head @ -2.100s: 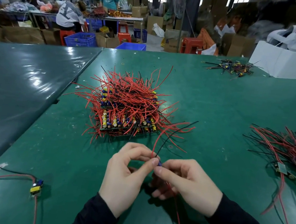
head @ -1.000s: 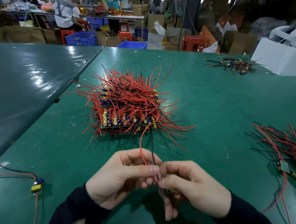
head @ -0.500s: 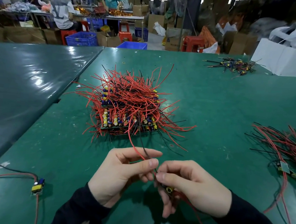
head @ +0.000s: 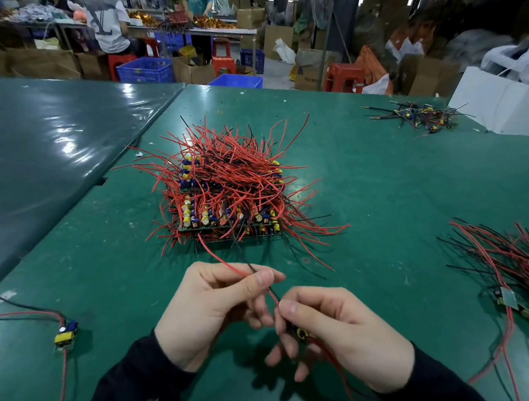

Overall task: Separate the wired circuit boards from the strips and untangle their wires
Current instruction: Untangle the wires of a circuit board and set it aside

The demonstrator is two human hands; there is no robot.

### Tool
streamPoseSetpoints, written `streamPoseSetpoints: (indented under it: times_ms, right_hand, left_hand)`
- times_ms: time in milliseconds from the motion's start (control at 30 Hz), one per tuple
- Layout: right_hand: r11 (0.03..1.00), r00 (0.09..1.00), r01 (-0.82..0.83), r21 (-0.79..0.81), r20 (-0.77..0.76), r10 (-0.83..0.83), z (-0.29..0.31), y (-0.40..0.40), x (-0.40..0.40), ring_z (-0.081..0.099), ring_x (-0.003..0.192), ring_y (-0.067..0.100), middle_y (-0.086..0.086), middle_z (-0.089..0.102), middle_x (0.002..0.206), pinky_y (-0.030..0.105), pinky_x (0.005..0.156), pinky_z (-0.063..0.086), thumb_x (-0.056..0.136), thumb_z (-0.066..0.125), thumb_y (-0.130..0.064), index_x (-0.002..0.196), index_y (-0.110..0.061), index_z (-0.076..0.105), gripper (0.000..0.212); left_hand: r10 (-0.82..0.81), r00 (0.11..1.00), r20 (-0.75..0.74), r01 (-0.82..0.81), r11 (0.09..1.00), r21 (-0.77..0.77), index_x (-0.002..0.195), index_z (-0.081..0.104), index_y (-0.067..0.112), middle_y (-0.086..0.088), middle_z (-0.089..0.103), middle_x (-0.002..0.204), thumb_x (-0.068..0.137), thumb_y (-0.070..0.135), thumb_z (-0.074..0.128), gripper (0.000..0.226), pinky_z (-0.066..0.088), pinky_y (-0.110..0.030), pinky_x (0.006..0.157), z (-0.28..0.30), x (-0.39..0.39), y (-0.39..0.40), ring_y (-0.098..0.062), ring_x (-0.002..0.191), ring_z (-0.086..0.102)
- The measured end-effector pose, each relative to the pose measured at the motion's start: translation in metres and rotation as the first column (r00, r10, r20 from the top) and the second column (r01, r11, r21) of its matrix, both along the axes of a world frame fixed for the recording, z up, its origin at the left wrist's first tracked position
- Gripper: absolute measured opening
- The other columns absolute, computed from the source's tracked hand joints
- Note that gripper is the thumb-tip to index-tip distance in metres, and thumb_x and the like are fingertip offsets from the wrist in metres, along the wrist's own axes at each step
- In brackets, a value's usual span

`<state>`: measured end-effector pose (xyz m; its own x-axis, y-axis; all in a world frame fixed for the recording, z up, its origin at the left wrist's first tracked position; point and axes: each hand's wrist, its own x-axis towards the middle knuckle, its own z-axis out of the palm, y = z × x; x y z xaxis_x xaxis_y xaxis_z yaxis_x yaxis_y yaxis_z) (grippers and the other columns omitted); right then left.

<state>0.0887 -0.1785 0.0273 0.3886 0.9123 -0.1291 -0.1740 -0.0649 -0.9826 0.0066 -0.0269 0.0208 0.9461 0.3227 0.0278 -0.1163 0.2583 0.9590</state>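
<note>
A heap of circuit board strips (head: pixel 227 196) bristling with red and black wires lies mid-table on the green mat. Just in front of it, my left hand (head: pixel 212 312) pinches a red wire and a black wire (head: pixel 233 267) between thumb and forefinger. My right hand (head: pixel 344 332) grips a small wired circuit board (head: pixel 300 333) with a yellow part, mostly hidden under the fingers. A red wire (head: pixel 347 390) trails from that hand toward me.
A pile of separated wired boards (head: pixel 523 270) lies at the right edge. One loose wired board (head: pixel 65 336) sits at the near left. A smaller wire pile (head: pixel 422 115) and a white box (head: pixel 511 105) are far right. People work at tables behind.
The wires in my left hand have swung from pointing up to leaning left and down toward the heap. Both hands stayed close together in front of the heap.
</note>
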Motion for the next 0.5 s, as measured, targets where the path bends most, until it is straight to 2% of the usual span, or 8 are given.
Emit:
streamPoseSetpoints:
  times_ms: [67, 133, 200, 233, 267, 333, 400, 500]
  right_hand:
    - [0.998, 0.996, 0.045, -0.041, 0.082, -0.042, -0.002, 0.001, -0.001, 0.066, 0.068, 0.019, -0.001, 0.054, 0.055, 0.021, 0.048, 0.049, 0.093, 0.053, -0.025, 0.068, -0.019, 0.06, 0.027]
    - [0.987, 0.945, 0.14, -0.077, 0.308, -0.11, -0.008, 0.003, -0.004, 0.062, 0.06, 0.014, 0.0, 0.055, 0.054, 0.026, 0.048, 0.048, 0.095, 0.052, -0.017, 0.064, -0.02, 0.058, 0.032]
    - [0.96, 0.751, 0.265, -0.084, 0.643, -0.151, -0.017, 0.003, -0.008, 0.054, 0.053, 0.017, 0.003, 0.057, 0.055, 0.036, 0.053, 0.049, 0.094, 0.054, -0.019, 0.063, -0.018, 0.056, 0.031]
    - [0.95, 0.685, 0.299, -0.087, 0.713, -0.15, -0.018, 0.004, -0.009, 0.054, 0.054, 0.02, 0.003, 0.058, 0.056, 0.039, 0.055, 0.049, 0.092, 0.054, -0.021, 0.064, -0.017, 0.056, 0.029]
    - [0.946, 0.689, 0.307, -0.1, 0.709, -0.149, -0.019, 0.005, -0.01, 0.056, 0.055, 0.022, 0.004, 0.058, 0.056, 0.039, 0.055, 0.05, 0.092, 0.054, -0.021, 0.065, -0.016, 0.056, 0.028]
    - [0.958, 0.846, 0.265, -0.111, 0.504, -0.175, -0.015, 0.006, -0.01, 0.058, 0.053, 0.02, 0.003, 0.054, 0.052, 0.032, 0.048, 0.048, 0.094, 0.053, -0.018, 0.063, -0.017, 0.057, 0.031]
    - [0.977, 0.971, 0.177, -0.123, 0.185, -0.153, -0.01, 0.006, -0.006, 0.061, 0.052, 0.016, 0.002, 0.049, 0.05, 0.023, 0.042, 0.044, 0.096, 0.05, -0.014, 0.062, -0.017, 0.057, 0.034]
    - [0.996, 0.992, 0.043, -0.078, -0.112, -0.052, -0.001, 0.006, -0.003, 0.061, 0.05, 0.016, 0.0, 0.048, 0.047, 0.019, 0.04, 0.043, 0.088, 0.057, -0.023, 0.058, -0.019, 0.061, 0.03]
  left_hand:
    - [0.071, 0.997, 0.017, -0.073, 0.994, 0.085, 0.065, 0.075, 0.005, -0.012, 0.058, 0.05, 0.062, 0.025, 0.072, 0.02, 0.044, -0.02, 0.042, -0.002, 0.001, -0.002, -0.017, 0.042, 0.056]
    - [0.159, 0.987, 0.021, -0.159, 0.958, 0.237, 0.065, 0.075, 0.007, -0.012, 0.059, 0.049, 0.069, 0.016, 0.073, 0.009, 0.045, -0.021, 0.041, -0.006, 0.002, -0.005, -0.018, 0.042, 0.056]
    - [0.262, 0.965, 0.014, -0.241, 0.867, 0.436, 0.066, 0.075, 0.014, -0.007, 0.06, 0.047, 0.077, 0.007, 0.072, 0.013, 0.046, -0.022, 0.041, -0.014, 0.002, -0.008, -0.015, 0.042, 0.054]
    - [0.297, 0.955, 0.004, -0.262, 0.838, 0.479, 0.066, 0.076, 0.016, -0.006, 0.06, 0.046, 0.078, 0.006, 0.072, 0.016, 0.045, -0.023, 0.041, -0.016, 0.003, -0.01, -0.015, 0.041, 0.053]
    - [0.307, 0.952, -0.023, -0.261, 0.844, 0.468, 0.066, 0.076, 0.015, -0.006, 0.06, 0.046, 0.077, 0.005, 0.072, 0.016, 0.045, -0.022, 0.04, -0.016, 0.003, -0.01, -0.015, 0.041, 0.053]
    - [0.219, 0.971, -0.1, -0.186, 0.945, 0.269, 0.069, 0.076, 0.008, -0.008, 0.059, 0.05, 0.073, 0.007, 0.071, 0.006, 0.044, -0.02, 0.039, -0.011, 0.003, -0.007, -0.015, 0.041, 0.054]
    - [0.086, 0.984, -0.153, -0.087, 0.996, 0.005, 0.076, 0.077, 0.007, -0.007, 0.059, 0.055, 0.066, 0.014, 0.068, 0.015, 0.043, -0.017, 0.04, -0.005, 0.003, -0.001, -0.012, 0.042, 0.055]
    - [-0.052, 0.988, -0.143, 0.021, 0.977, -0.212, 0.08, 0.078, 0.011, -0.003, 0.061, 0.057, 0.059, 0.019, 0.074, 0.022, 0.044, -0.014, 0.042, -0.002, -0.001, 0.008, -0.008, 0.044, 0.056]
